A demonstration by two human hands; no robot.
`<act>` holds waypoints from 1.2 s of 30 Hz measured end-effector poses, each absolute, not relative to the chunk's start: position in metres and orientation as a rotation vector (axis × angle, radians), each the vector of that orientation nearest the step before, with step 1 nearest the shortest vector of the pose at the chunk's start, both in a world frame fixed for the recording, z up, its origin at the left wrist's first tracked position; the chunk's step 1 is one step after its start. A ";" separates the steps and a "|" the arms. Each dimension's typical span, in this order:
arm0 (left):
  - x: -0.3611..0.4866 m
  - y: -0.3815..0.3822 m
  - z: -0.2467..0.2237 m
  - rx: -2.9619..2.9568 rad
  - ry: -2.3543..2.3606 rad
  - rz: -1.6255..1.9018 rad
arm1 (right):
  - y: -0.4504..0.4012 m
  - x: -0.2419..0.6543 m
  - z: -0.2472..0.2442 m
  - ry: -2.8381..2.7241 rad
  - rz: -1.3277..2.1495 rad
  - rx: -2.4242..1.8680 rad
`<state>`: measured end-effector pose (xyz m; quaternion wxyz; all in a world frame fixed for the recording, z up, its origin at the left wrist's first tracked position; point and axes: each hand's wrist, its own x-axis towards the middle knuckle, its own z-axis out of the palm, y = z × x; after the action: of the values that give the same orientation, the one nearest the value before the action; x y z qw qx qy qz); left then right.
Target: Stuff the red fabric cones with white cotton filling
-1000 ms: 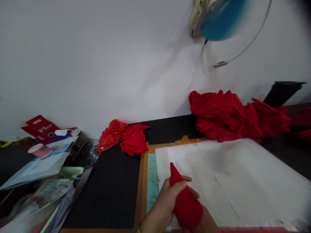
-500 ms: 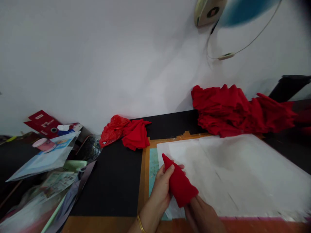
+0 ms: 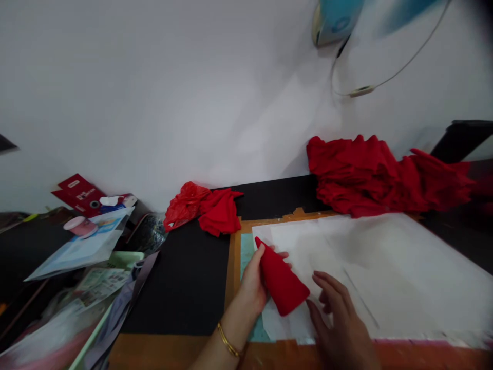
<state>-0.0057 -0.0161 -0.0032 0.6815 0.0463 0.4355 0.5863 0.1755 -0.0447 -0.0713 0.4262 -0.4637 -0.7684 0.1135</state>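
Observation:
My left hand (image 3: 254,280) holds a red cone-shaped piece of cloth (image 3: 284,281), its pointed tip up and to the left and its wide end toward me. The thumb lies along the near edge, and fingers show behind the cloth. My right hand (image 3: 342,318) is just right of the wide end, fingers spread and curved, holding nothing. Both hands are above the white paper sheet (image 3: 400,267) on the table. A gold bracelet (image 3: 227,340) circles my left wrist.
A large heap of red cloth pieces (image 3: 377,174) lies at the back right. Back left of the paper are a red plastic bag (image 3: 187,203) and more red cloth (image 3: 220,211). Packets, a pink jar (image 3: 80,226) and a green-rimmed bin (image 3: 94,329) crowd the left. A fan (image 3: 335,23) hangs above.
My right hand has come out of the cone's wide end and moved right, its fingers opening. The left hand keeps its hold on the cloth. The view has shifted slightly.

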 end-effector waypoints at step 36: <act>0.010 -0.020 -0.026 0.229 0.995 1.268 | -0.009 0.159 -0.055 -1.752 0.952 -1.330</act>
<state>0.0095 -0.0205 -0.0261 0.6865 0.1022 0.4445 0.5664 0.1593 -0.0089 -0.0549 0.3636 -0.5170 -0.6809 0.3700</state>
